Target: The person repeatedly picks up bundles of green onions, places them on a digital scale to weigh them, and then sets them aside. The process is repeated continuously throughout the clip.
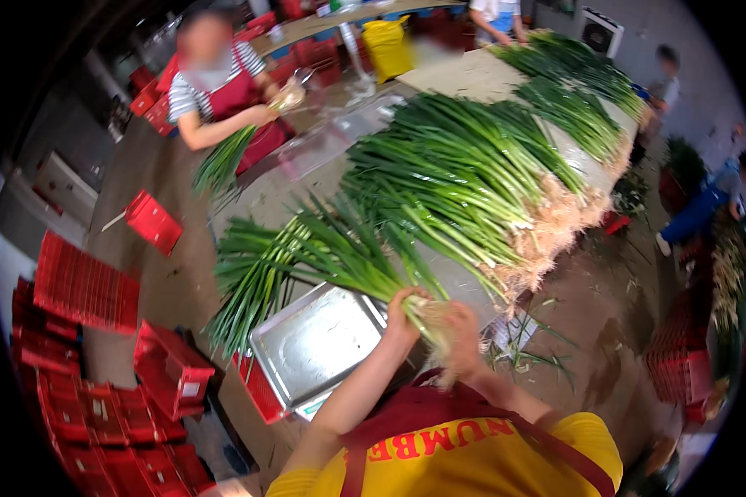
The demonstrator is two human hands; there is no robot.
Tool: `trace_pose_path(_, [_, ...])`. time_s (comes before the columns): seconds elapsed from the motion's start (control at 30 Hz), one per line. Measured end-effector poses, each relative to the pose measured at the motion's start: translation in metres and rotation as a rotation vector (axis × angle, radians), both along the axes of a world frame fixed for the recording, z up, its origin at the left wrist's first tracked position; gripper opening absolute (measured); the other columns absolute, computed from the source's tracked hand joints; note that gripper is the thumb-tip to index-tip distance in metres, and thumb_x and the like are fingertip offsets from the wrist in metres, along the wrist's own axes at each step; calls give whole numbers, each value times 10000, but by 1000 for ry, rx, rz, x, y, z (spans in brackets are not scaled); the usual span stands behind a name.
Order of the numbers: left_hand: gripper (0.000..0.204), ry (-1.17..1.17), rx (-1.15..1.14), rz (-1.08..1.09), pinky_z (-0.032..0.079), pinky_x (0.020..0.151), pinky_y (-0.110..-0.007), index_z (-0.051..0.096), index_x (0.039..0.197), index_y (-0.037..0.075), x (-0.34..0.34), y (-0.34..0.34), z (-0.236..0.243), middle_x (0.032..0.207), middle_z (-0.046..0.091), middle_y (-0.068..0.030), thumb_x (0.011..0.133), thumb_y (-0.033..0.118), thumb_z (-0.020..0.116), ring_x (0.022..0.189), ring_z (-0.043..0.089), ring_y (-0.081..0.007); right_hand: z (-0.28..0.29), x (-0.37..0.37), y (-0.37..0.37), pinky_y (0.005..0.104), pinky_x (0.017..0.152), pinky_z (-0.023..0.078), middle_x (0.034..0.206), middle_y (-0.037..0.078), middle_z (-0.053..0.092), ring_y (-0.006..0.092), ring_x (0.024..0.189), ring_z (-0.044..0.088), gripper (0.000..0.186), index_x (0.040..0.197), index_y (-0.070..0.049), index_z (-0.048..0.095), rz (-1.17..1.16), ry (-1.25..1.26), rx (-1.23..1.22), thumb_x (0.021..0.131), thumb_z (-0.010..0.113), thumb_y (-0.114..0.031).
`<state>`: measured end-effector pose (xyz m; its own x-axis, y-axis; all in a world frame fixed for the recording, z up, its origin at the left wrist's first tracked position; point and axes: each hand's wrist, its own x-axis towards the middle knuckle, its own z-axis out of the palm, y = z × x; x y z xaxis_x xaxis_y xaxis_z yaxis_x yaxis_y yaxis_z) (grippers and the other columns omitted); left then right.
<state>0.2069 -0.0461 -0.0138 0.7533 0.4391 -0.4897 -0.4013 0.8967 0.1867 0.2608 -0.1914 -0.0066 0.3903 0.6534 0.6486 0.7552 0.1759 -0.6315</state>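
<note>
My left hand is closed round the pale stalks of a bunch of green onions, its leaves reaching up and left. My right hand is at the blurred root end of the same bunch, fingers smeared by motion. Just left of my hands a steel tray sits on a scale, with loose green onions lying behind it. A large pile of green onions, pale roots to the right, covers the metal table.
A co-worker in a red apron holds green onions across the table. Other people stand at the back and right. Red crates are stacked at left and right. More onion bunches and a yellow sack are farther back.
</note>
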Motion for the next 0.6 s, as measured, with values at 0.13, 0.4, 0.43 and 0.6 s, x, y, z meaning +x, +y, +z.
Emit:
trace_pose_path(0.13, [98, 43, 190, -49, 475, 679, -327, 557, 749, 47, -15, 30, -9, 720, 570, -67, 735, 142, 574, 714, 555, -194, 24, 0, 10, 418, 963, 351, 1287, 190, 389, 331, 1169, 405, 531, 1282, -24, 371, 174, 211, 82, 812, 518, -221])
trace_pose_path(0.4, [133, -517, -112, 29, 385, 549, -227, 412, 816, 40, -35, 73, 181, 730, 424, -28, 750, 58, 526, 616, 422, -97, -32, 45, -7, 327, 911, 368, 1172, 115, 447, 220, 1093, 443, 426, 1229, -35, 423, -55, 807, -9, 889, 478, -284])
trace_pose_path(0.43, [137, -572, -97, -26, 376, 545, -226, 415, 827, 37, -36, 78, 195, 745, 422, -30, 750, 53, 527, 620, 418, -95, -35, 53, -9, 319, 894, 376, 1146, 109, 455, 212, 1080, 450, 405, 1210, -35, 439, -84, 825, -32, 886, 487, -274])
trace_pose_path(0.6, [174, -625, 125, -22, 399, 585, -236, 397, 876, 21, -22, 75, 233, 802, 408, -31, 771, 47, 534, 635, 416, -94, -38, 90, -4, 302, 809, 415, 1046, 87, 489, 190, 997, 492, 313, 1122, -35, 505, -191, 687, -195, 864, 546, -207])
